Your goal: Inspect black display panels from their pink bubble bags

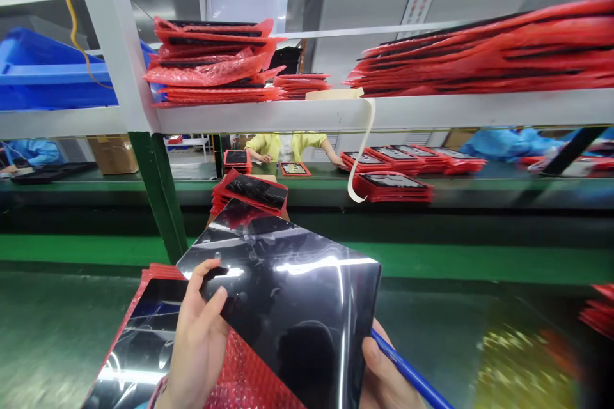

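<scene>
Head view shows us checking a glossy black panel near the bench's front edge, left hand clamped on its left edge, right hand closed around a blue pen beneath it; next we likely need a steady tilt.

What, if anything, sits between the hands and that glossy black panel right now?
Nothing visible. The left hand grips the black panel at its left edge, thumb on the glossy face. The right hand supports its lower right corner while also holding a blue pen. Red bubble wrap lies underneath the panel, not between.
</scene>
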`<control>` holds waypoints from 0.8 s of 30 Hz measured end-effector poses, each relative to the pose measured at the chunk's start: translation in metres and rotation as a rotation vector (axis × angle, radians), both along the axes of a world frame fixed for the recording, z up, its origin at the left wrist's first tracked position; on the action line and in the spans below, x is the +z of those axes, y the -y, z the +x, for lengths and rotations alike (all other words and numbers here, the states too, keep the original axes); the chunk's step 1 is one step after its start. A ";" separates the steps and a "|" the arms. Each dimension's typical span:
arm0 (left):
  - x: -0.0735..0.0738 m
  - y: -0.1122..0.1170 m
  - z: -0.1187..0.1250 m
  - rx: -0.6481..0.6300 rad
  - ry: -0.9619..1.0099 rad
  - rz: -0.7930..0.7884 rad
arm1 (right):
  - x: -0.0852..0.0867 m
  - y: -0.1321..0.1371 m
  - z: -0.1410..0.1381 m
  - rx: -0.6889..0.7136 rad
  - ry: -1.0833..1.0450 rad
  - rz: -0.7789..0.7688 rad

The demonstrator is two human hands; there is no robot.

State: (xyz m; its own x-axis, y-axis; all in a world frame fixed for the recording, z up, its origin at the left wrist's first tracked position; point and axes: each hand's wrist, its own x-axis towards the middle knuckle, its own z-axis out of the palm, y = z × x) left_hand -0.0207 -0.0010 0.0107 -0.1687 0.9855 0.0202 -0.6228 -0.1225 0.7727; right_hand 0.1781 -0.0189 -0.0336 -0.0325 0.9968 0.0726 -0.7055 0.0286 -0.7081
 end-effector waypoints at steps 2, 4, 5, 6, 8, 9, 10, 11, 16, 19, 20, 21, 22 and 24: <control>0.000 0.003 0.003 -0.026 -0.015 0.043 | 0.001 0.000 -0.001 -0.064 0.022 -0.077; -0.002 0.005 0.007 -0.027 -0.061 0.080 | 0.005 0.000 -0.005 -0.132 0.035 -0.171; -0.003 0.005 0.008 -0.015 -0.102 0.100 | 0.008 0.000 -0.007 -0.163 0.041 -0.221; -0.005 0.004 0.009 -0.006 -0.144 0.127 | 0.010 0.000 -0.009 -0.192 0.050 -0.268; -0.010 0.003 0.011 -0.033 -0.196 0.194 | 0.014 0.000 -0.012 -0.235 0.064 -0.360; -0.012 0.002 0.012 -0.074 -0.197 0.226 | 0.016 0.000 -0.013 -0.252 0.065 -0.404; -0.014 0.002 0.013 -0.125 -0.186 0.251 | 0.017 0.000 -0.013 -0.266 0.060 -0.436; -0.016 0.002 0.014 -0.186 -0.176 0.265 | 0.018 -0.001 -0.013 -0.288 0.046 -0.452; -0.026 0.007 0.024 -0.485 -0.299 0.227 | 0.023 -0.003 -0.014 -0.455 -0.017 -0.372; -0.028 0.010 0.031 -0.451 -0.329 0.141 | 0.022 0.000 -0.019 -0.390 0.020 -0.290; -0.028 0.010 0.033 -0.396 -0.356 0.112 | 0.020 0.001 -0.020 -0.343 0.031 -0.258; -0.027 0.010 0.034 -0.336 -0.395 0.083 | 0.018 0.002 -0.021 -0.301 0.040 -0.228; -0.026 0.010 0.034 -0.285 -0.433 0.056 | 0.015 0.003 -0.022 -0.271 0.048 -0.199; -0.024 0.007 0.033 -0.218 -0.428 -0.010 | 0.010 0.004 -0.021 -0.245 0.066 -0.152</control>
State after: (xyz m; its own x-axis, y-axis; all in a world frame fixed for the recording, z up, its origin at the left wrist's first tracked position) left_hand 0.0122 -0.0082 -0.0137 0.0634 0.9975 0.0326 -0.2585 -0.0151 0.9659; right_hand 0.1568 -0.0232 -0.0241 0.2107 0.9749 -0.0724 -0.6429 0.0824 -0.7615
